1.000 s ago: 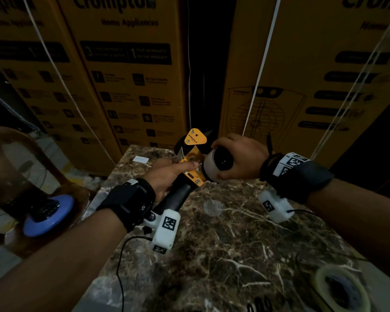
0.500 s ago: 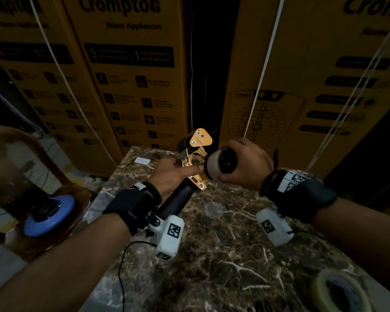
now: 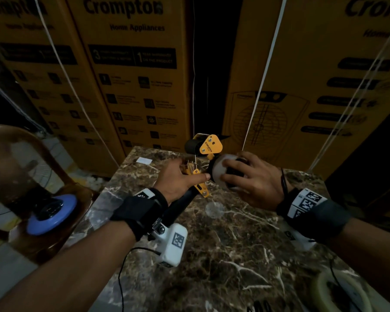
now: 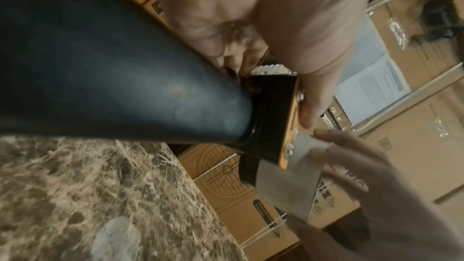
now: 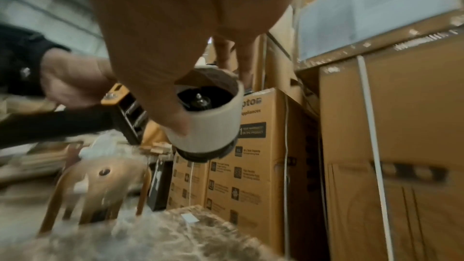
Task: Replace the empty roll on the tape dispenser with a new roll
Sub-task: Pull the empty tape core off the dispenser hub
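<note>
My left hand [image 3: 180, 179] grips the tape dispenser [image 3: 208, 146], a yellow frame with a black handle [image 4: 100, 66], held above the marble table [image 3: 223, 244]; the thumb lies along the yellow frame [image 4: 291, 118]. The empty white roll core [image 3: 216, 171] sits on the dispenser's black hub [image 5: 200, 100]. My right hand [image 3: 248, 179] curls round that core [image 5: 208, 126] from the right, thumb on its white wall. A new tape roll [image 3: 342, 293] lies flat at the table's front right corner.
Yellow cardboard boxes [image 3: 131, 75] strapped with white bands stand stacked right behind the table. A brown plastic chair [image 3: 20, 176] with a blue disc [image 3: 52, 215] on its seat is at the left. A small white slip [image 3: 144, 160] lies near the table's far edge.
My right hand has shifted its grasp on the white core, fingers now wrapped over its front. The dispenser has tipped a little away from me. My left hand keeps its hold.
</note>
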Motion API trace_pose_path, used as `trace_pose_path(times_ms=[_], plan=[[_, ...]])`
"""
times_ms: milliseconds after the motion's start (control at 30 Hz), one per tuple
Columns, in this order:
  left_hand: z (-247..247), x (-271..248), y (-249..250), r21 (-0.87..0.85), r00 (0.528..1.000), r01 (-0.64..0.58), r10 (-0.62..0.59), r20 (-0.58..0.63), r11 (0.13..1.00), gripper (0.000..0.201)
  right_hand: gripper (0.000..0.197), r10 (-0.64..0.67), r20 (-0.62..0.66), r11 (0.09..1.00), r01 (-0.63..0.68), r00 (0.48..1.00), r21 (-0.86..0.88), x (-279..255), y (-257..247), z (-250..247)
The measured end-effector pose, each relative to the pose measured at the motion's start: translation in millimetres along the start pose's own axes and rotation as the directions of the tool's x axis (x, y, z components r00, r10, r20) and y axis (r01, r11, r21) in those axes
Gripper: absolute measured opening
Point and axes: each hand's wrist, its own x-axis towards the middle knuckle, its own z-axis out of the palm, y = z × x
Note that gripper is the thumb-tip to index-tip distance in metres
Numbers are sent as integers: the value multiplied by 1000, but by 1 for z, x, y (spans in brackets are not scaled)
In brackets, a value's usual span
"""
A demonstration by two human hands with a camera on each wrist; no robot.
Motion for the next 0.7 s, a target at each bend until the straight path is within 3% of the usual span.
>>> trace_pose_path(times_ms=[67,133,200,267,400,467,533,600,667,700], plan=[[3,-1,1,-5,1000,-12,12,-5,1000,25,63,287,0,941,-282,958,187,2,-9,-1],[5,0,-1,1,999,-31,31,-8,1000,27,68,571,11,754,-529,821,390,5,-20,1],[5,0,-4,23,999,-50,50,-6,998,39,69,685,45,628,-621,727,469,7,-27,2],[5,-1,-7,46,998,-67,67,-5,997,49,67,660,7,676,-598,751,431,5,-30,1],[3,-3,-14,51,999,-35,34,9,998,62,54,299,-68,954,-296,952,52,-10,-30,3],[4,-4,-20,19,1000,-4,4,11,1000,63,53,189,-14,982,-189,982,-16,-16,-26,5],[8,-5,-24,-28,1000,28,-28,9,999,61,57,266,10,961,-266,964,71,-15,-25,8],[11,-3,-29,-71,999,43,-43,9,997,55,63,489,10,833,-471,872,290,-10,-31,7],[10,-1,-32,-86,998,56,-56,2,995,52,68,702,74,596,-641,709,484,-4,-35,7],[10,0,-34,-90,998,60,-61,1,994,52,69,749,115,510,-678,653,530,-3,-38,8]])
